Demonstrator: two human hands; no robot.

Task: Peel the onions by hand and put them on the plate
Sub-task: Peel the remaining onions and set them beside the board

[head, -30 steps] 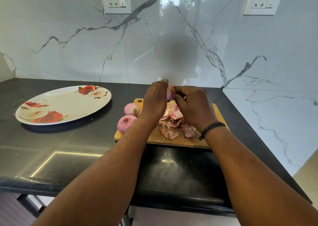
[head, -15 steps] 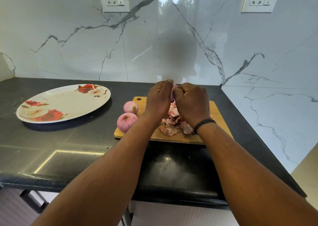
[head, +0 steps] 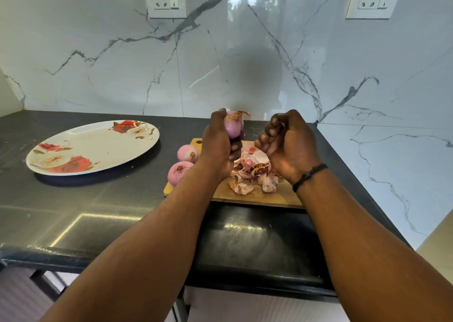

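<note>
Up above the cutting board, the left hand grips an onion with skin curling off its top, the right hand, at its 3 o'clock, curls around nothing visible, and the plate sits at 9 o'clock.

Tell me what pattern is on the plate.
Red and cream roses with leaves on a white plate, seen in the head view.
</note>
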